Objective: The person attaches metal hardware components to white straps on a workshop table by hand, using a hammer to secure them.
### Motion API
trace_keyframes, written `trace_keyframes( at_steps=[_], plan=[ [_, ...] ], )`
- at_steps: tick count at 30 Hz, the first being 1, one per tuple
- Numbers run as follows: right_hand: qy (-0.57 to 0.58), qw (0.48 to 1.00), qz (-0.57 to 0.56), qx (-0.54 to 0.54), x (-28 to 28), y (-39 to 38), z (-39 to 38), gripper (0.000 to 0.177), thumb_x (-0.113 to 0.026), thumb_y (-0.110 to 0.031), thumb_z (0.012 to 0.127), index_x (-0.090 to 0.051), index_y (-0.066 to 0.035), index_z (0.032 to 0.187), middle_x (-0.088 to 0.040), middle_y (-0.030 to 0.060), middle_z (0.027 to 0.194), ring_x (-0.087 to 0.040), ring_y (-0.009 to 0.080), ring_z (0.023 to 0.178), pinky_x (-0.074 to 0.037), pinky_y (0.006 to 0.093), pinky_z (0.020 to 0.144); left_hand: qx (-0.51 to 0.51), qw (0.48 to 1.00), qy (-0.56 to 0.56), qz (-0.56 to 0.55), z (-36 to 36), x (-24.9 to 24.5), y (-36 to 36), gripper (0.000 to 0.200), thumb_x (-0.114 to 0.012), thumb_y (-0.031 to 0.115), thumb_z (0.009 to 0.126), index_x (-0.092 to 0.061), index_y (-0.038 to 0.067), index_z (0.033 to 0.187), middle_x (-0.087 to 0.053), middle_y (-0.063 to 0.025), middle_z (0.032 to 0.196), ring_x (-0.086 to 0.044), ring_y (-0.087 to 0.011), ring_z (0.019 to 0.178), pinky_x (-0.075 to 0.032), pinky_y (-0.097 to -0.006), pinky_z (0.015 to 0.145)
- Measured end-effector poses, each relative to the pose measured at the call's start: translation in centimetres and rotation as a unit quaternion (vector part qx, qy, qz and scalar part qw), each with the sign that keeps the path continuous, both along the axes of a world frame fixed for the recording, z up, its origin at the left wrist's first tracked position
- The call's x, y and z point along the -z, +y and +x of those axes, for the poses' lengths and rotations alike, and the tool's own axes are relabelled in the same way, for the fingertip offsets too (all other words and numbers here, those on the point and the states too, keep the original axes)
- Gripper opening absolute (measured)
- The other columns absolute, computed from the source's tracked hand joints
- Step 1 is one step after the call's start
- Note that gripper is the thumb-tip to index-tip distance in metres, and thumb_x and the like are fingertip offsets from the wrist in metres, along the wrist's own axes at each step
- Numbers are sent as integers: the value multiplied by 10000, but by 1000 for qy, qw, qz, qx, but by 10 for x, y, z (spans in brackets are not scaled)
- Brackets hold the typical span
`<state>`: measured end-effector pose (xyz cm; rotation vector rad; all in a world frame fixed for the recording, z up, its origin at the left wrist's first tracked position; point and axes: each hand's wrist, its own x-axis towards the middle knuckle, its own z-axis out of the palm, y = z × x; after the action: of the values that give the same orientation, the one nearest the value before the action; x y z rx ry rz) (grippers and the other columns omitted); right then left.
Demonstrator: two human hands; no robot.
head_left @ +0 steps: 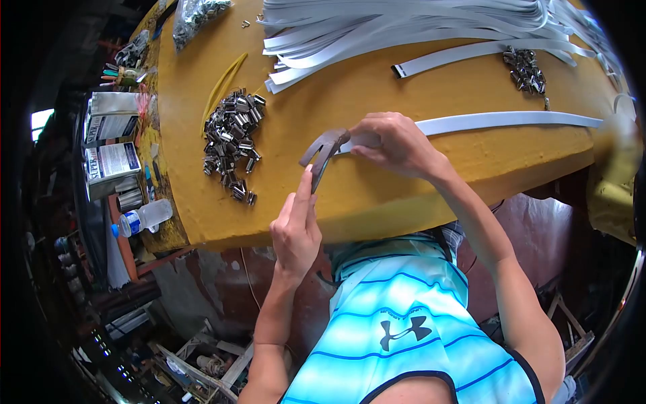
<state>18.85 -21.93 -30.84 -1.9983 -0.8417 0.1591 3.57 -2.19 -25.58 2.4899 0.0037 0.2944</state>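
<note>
My left hand [296, 225] is closed around what looks like a pair of pliers [325, 145], with the index finger stretched along a handle. The pliers' two handles are spread apart, and their jaw end lies at the tip of a white flat strap [498, 122]. Pinched between the fingers of my right hand [393, 140] is that strap, close to its end. It runs off to the right along the table's near side. Whether a metal clip sits on this end is hidden by my fingers and the pliers.
A pile of small metal clips [232, 135] lies left on the yellow-covered table [309, 101], beside yellow strips [225, 84]. White straps [404, 27] are stacked at the back. One strap [457, 60] has a dark end piece. More clips [525, 71] lie right. A bottle [145, 217] and cans [111, 161] stand left.
</note>
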Motion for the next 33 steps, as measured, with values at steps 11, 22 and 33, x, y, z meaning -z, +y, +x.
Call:
trace_keyframes(
  at_steps=[11, 22, 33],
  plan=[
    [-7, 1000, 6, -11, 0, 0, 2, 244, -784, -158, 803, -716, -36, 1003, -709, 153, 929, -675, 357, 860, -552, 401, 749, -2, 999, -37, 18, -6, 16, -1, 584, -606, -53, 908, -522, 137, 1453, -583, -173, 773, -591, -342, 623, -479, -439, 594],
    [-15, 1000, 7, -11, 2, 2, 4, 226, -784, -151, 807, -719, -53, 1000, -705, 141, 920, -676, 348, 854, -551, 398, 743, -37, 999, 26, -27, -7, 25, -3, 500, -593, -36, 930, -571, 109, 1407, -551, -168, 741, -545, -328, 602, -476, -432, 608],
    [-53, 995, 66, -54, 12, -7, -3, 274, -785, -173, 788, -682, -117, 1035, -675, 90, 949, -654, 312, 921, -515, 423, 800, -93, 952, -158, 245, 39, 26, 39, 337, -644, 16, 925, -693, 113, 1244, -640, -111, 1081, -613, -285, 925, -501, -401, 814]
  ],
)
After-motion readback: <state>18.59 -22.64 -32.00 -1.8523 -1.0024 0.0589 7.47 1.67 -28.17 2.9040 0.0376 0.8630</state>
